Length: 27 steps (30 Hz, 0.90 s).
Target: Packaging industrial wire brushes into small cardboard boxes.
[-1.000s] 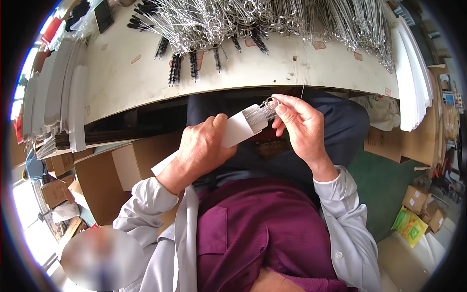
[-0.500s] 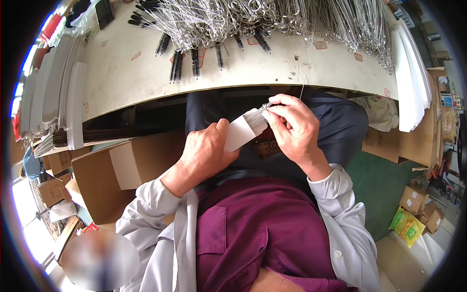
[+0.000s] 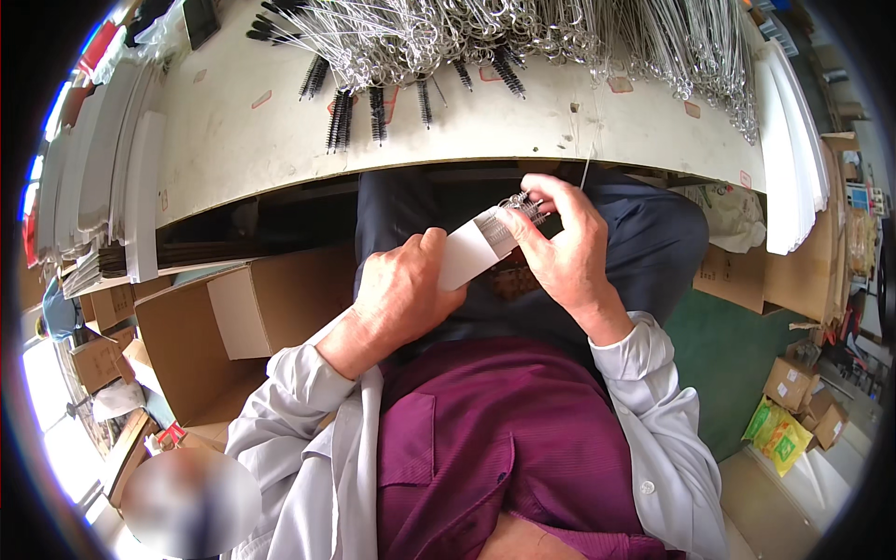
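A long narrow white box (image 3: 469, 256) slants up to the right over my lap. My left hand (image 3: 397, 287) is closed around its lower part. Out of the box's upper end stick the tips of several thin wire brushes (image 3: 525, 203), with metal twists and loops showing. The thumb and fingers of my right hand (image 3: 576, 245) are curled about these tips, the thumb at the box's mouth. How far down the brushes reach inside the box is hidden.
On the white table (image 3: 243, 159) ahead lies a big heap of looped wire brushes (image 3: 448, 47), some with black bristles (image 3: 377, 114). Flat white boxes (image 3: 112, 173) are stacked at left, more white boxes (image 3: 791, 159) at right. An open carton (image 3: 191, 345) stands below left.
My right fingers have shifted up and spread a little around the brush tips, which now show more. The box has moved slightly to the right with my left hand.
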Each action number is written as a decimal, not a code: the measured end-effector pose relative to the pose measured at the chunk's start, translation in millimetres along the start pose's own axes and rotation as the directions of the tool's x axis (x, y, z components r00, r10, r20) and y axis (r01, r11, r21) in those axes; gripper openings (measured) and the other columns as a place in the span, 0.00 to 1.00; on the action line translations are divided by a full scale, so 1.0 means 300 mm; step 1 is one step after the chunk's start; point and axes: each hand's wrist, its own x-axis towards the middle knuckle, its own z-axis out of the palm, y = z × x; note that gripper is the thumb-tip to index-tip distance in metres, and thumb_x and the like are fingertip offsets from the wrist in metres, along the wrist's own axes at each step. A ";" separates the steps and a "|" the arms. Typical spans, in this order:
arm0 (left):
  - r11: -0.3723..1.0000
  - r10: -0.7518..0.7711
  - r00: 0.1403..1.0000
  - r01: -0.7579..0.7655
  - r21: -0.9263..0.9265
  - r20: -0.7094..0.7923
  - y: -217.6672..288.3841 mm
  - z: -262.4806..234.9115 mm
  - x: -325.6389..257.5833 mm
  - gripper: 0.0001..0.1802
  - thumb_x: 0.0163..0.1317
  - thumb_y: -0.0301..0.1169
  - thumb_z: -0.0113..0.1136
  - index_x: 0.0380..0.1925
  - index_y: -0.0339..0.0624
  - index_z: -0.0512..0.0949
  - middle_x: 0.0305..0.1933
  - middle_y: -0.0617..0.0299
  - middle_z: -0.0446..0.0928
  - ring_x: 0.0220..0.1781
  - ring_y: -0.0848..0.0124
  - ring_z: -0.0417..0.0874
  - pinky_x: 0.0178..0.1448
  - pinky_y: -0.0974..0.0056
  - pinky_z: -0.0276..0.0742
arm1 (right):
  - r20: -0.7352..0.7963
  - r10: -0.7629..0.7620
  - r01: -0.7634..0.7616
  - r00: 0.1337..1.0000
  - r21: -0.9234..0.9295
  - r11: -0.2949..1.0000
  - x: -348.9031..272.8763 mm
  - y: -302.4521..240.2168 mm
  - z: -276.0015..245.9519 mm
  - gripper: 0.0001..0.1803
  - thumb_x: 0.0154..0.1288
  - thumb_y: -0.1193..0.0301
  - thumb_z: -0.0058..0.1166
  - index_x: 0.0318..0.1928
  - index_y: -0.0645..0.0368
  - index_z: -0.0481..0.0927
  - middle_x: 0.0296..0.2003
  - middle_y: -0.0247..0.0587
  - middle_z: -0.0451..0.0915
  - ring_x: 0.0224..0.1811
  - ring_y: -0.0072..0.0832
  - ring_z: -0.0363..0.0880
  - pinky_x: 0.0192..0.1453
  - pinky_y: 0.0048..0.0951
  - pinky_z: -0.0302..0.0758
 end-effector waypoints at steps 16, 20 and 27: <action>0.998 -0.043 0.999 0.043 -0.049 -0.008 0.001 0.040 0.006 0.21 0.54 0.37 0.74 0.37 0.36 0.74 0.34 0.46 0.84 0.35 0.46 0.87 0.38 0.48 0.84 | 0.142 -0.139 0.137 0.980 0.019 0.990 -0.083 -0.019 0.064 0.14 0.69 0.74 0.62 0.52 0.70 0.83 0.53 0.56 0.85 0.56 0.50 0.85 0.60 0.43 0.82; 0.998 -0.051 0.998 0.052 -0.032 0.022 -0.004 0.040 0.001 0.21 0.54 0.38 0.73 0.37 0.36 0.72 0.34 0.44 0.83 0.34 0.45 0.88 0.39 0.47 0.85 | 0.243 -0.049 0.020 0.969 0.120 0.993 -0.091 -0.034 0.064 0.17 0.70 0.74 0.62 0.54 0.71 0.82 0.57 0.61 0.82 0.60 0.54 0.82 0.65 0.45 0.80; 0.992 -0.095 0.995 0.095 -0.089 0.001 -0.003 0.029 0.009 0.24 0.55 0.41 0.74 0.39 0.36 0.73 0.32 0.45 0.84 0.36 0.46 0.89 0.40 0.48 0.85 | 0.195 0.004 -0.053 0.981 0.246 0.968 -0.116 -0.037 0.051 0.23 0.70 0.70 0.64 0.61 0.70 0.79 0.65 0.63 0.76 0.66 0.56 0.77 0.70 0.45 0.75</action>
